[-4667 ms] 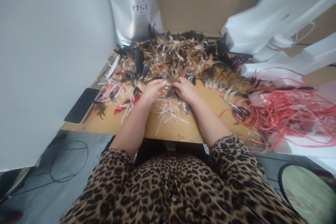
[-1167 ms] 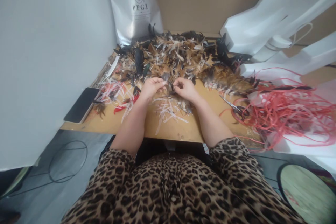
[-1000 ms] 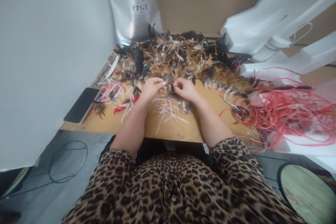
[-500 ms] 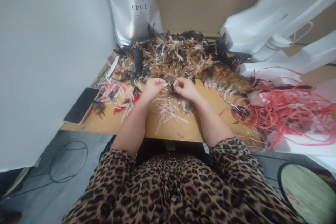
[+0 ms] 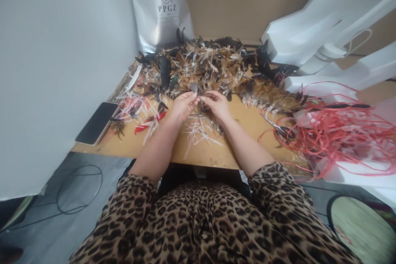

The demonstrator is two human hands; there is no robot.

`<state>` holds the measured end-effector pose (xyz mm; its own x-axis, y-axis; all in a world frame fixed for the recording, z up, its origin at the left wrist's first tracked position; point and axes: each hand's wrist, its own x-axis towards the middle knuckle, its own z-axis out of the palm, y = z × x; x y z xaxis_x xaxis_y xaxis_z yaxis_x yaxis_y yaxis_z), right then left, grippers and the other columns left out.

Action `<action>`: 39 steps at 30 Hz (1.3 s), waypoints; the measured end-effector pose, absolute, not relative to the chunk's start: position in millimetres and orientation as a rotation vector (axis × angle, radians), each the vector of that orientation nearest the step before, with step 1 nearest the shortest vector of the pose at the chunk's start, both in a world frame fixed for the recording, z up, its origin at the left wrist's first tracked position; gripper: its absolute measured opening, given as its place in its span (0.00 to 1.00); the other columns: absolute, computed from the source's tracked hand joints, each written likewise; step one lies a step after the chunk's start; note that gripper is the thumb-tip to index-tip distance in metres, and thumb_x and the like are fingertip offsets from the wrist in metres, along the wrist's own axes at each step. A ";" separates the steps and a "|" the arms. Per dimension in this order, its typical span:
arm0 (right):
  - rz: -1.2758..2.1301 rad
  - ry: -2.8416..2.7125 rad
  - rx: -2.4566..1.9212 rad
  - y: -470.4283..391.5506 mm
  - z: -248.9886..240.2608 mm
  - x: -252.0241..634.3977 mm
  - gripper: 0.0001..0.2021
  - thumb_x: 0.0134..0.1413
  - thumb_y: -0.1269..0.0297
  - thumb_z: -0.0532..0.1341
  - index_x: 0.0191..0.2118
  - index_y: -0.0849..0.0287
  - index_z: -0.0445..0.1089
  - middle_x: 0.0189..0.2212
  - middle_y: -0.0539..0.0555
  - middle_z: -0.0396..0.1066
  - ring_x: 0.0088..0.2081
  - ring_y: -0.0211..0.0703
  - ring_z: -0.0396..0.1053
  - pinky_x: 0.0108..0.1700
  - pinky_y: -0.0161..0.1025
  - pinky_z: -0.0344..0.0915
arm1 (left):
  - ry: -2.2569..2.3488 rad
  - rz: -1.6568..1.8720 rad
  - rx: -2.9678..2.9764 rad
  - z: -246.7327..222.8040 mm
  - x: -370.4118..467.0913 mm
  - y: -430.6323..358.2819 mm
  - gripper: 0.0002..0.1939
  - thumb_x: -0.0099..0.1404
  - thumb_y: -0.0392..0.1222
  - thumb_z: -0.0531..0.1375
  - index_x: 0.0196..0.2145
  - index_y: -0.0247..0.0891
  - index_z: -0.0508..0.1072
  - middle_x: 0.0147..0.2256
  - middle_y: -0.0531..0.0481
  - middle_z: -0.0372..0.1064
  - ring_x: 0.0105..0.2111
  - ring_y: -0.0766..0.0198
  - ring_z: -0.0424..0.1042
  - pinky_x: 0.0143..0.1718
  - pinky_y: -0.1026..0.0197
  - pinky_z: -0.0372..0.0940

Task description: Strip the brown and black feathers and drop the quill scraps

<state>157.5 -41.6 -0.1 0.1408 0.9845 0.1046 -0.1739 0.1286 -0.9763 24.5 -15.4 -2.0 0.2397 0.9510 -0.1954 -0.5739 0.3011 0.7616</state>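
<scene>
My left hand [image 5: 183, 106] is closed in a pinch on a small grey feather [image 5: 194, 87] that sticks up above its fingertips. Close against it, my right hand [image 5: 217, 106] is also closed, thumb and forefinger pressed together. What the right fingers hold is too small to make out. Just beyond both hands spreads a heap of brown and black feathers [image 5: 213, 60]. Thin white strips [image 5: 199, 130] lie on the table [image 5: 213, 159] between my forearms.
A black phone [image 5: 97, 123] lies at the left edge, near a red feather [image 5: 144, 127]. On the right are scissors [image 5: 275, 125] and a tangle of red ribbon [image 5: 337, 132]. A silver bag [image 5: 163, 16] stands behind; a white bottle [image 5: 328, 55] lies at the back right.
My hands have come together, the right moving left to meet the left. The grey feather now stands up more plainly above the left fingertips.
</scene>
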 end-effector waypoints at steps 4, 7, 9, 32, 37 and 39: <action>1.047 -1.016 -1.063 -42.3 -1.2 156.6 0.13 0.36 0.55 0.69 0.26 0.58 0.70 0.20 0.46 0.67 0.22 0.32 0.61 0.26 0.32 0.58 | 0.726 1.103 0.717 -2.9 28.1 -20.5 0.02 0.57 0.27 0.60 0.28 0.30 0.70 0.23 0.50 0.72 0.22 0.74 0.71 0.28 0.73 0.65; 1.070 -1.012 -1.056 -39.9 -2.6 162.1 0.13 0.37 0.55 0.69 0.24 0.58 0.69 0.17 0.45 0.64 0.21 0.31 0.59 0.24 0.31 0.56 | 0.728 1.068 0.765 -1.7 27.4 -22.5 0.01 0.57 0.28 0.61 0.29 0.29 0.71 0.25 0.48 0.74 0.23 0.74 0.72 0.28 0.72 0.66; 1.092 -1.012 -1.040 -38.9 -2.5 165.6 0.14 0.37 0.55 0.69 0.24 0.58 0.68 0.17 0.45 0.64 0.20 0.30 0.58 0.24 0.31 0.56 | 0.715 1.032 0.772 -0.6 25.7 -22.7 0.02 0.57 0.29 0.62 0.29 0.29 0.71 0.26 0.48 0.74 0.24 0.74 0.72 0.28 0.72 0.66; 1.101 -1.244 -1.077 -38.6 1.1 179.6 0.13 0.39 0.56 0.68 0.28 0.58 0.71 0.23 0.47 0.70 0.24 0.33 0.63 0.30 0.33 0.62 | 0.758 0.912 0.905 3.7 15.3 -21.1 0.08 0.52 0.34 0.67 0.28 0.29 0.72 0.26 0.46 0.74 0.22 0.73 0.72 0.24 0.73 0.65; 0.753 -1.484 -1.346 -32.5 -11.5 184.1 0.07 0.44 0.61 0.63 0.27 0.60 0.72 0.25 0.50 0.72 0.27 0.37 0.65 0.34 0.36 0.62 | 0.773 1.139 0.772 5.7 7.2 -12.5 0.05 0.54 0.33 0.65 0.28 0.31 0.71 0.26 0.50 0.74 0.22 0.76 0.71 0.24 0.74 0.64; 0.572 -1.671 -1.466 -33.2 -14.1 184.0 0.07 0.45 0.62 0.61 0.27 0.59 0.72 0.27 0.52 0.72 0.30 0.39 0.66 0.36 0.38 0.62 | 0.784 1.168 0.736 5.7 5.4 -10.9 0.05 0.55 0.33 0.65 0.28 0.31 0.71 0.26 0.50 0.74 0.22 0.76 0.70 0.24 0.74 0.63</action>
<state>184.0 -33.2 -14.1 0.0157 0.9597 0.2806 0.5864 0.2185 -0.7800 5.4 -10.9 5.7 0.2016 0.9684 -0.1468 -0.5033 0.2309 0.8327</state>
